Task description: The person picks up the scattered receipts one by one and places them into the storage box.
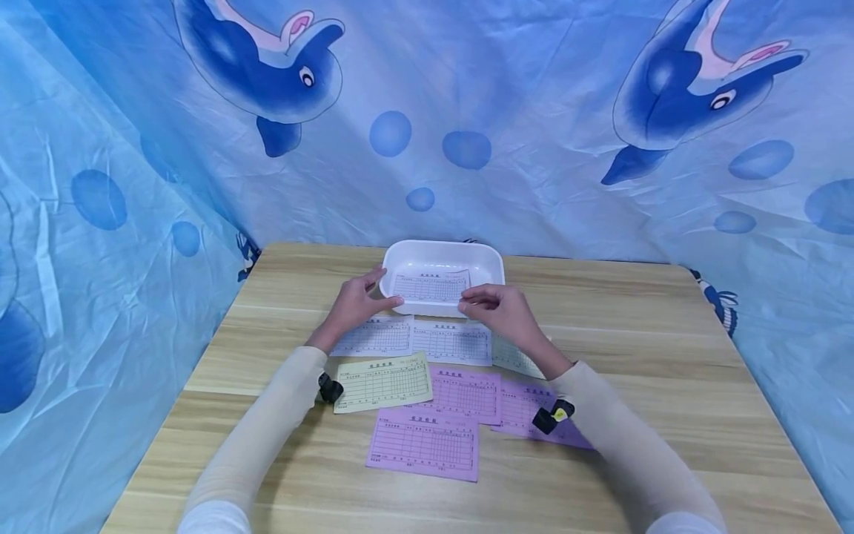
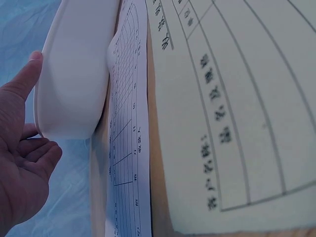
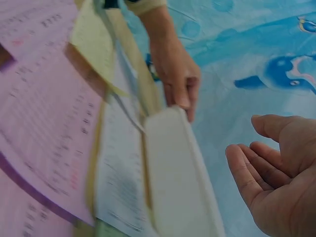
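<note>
A white plastic tub (image 1: 442, 308) stands toward the back of the table with a white printed form slip (image 1: 427, 287) lying inside. My left hand (image 1: 356, 302) grips the tub's left end, with thumb and fingers at its rim; the left wrist view also shows this hand (image 2: 24, 153) at the corner. Over the front right part of the tub is my right hand (image 1: 500, 311). In the right wrist view its thumb and loosely bent fingers stand apart, with nothing between them, beside the tub wall (image 3: 177, 173).
In front of the tub lie two white slips (image 1: 454, 343), a pale green slip (image 1: 517, 358) partly under the right wrist and a yellow slip (image 1: 383, 383). Nearer are pink slips (image 1: 423, 443), some overlapping. A blue dolphin-print cloth (image 1: 560, 200) hangs behind the table.
</note>
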Demonstrator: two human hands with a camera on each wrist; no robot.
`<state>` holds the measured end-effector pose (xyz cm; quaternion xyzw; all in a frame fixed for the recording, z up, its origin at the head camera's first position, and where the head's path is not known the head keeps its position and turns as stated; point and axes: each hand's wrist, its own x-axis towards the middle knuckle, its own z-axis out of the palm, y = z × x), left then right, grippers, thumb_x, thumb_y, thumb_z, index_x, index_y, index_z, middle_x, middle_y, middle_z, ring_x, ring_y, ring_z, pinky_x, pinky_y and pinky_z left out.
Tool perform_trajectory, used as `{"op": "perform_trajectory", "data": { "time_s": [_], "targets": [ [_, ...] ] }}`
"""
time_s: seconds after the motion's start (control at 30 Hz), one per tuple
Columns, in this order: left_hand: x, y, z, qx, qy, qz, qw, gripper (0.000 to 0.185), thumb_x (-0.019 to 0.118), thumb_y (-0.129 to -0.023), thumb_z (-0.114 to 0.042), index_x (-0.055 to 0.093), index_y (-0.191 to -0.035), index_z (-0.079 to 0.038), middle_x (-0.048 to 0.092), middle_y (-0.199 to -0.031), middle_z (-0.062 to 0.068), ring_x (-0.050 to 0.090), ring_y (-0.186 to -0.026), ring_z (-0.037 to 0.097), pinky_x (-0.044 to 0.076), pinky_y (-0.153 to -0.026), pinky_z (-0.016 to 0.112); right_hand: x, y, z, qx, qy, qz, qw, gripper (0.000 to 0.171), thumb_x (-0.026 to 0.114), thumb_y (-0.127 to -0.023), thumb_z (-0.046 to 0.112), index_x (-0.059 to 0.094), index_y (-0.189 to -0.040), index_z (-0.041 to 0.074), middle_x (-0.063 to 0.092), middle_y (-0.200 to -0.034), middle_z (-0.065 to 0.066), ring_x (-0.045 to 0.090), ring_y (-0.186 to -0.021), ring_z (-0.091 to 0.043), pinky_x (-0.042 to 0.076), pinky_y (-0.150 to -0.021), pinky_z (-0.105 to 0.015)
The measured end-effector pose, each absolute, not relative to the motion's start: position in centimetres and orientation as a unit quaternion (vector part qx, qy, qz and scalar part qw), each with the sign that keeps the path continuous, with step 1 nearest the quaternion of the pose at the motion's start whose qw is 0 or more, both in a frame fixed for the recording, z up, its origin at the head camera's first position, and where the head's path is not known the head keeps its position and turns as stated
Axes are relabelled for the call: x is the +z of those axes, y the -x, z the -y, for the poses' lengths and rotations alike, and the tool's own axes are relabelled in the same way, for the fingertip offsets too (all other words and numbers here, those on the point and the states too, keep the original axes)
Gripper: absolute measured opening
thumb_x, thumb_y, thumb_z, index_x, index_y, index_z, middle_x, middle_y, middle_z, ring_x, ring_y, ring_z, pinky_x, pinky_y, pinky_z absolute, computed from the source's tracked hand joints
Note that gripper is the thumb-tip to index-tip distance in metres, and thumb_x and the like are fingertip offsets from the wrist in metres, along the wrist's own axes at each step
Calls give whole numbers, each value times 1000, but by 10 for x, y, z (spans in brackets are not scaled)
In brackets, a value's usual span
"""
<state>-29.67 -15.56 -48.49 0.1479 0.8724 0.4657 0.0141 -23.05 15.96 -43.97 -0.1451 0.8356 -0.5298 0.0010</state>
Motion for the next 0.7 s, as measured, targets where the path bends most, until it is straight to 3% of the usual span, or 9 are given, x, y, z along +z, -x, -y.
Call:
{"op": "perform_trajectory", "data": {
  "time_s": [0.13,0.5,0.7],
  "targets": [
    [-485,297,155,465,-147,-873,16,95,85,-82,-48,42,-153,-1,32,-164,16,42,-144,37,43,-115,45,-453,224,-149,-533,156,-832,10,28,80,-91,22,76,-113,5,78,-101,-6,74,-89,-18,62,-75,-26],
    [-487,298,156,457,-144,-877,13,95,84,-82,-50,42,-153,-3,32,-164,14,42,-145,35,42,-115,44,-485,210,-122,-533,164,-828,58,35,81,-90,20,74,-118,0,77,-105,-6,74,-89,-16,62,-78,-27],
    [-486,298,156,456,-147,-878,10,93,84,-83,-47,43,-153,-2,33,-163,16,43,-143,37,43,-115,45,-500,204,-112,-537,157,-823,97,39,82,-88,25,73,-119,2,77,-107,-6,75,-86,-15,63,-72,-28]
  ]
}}
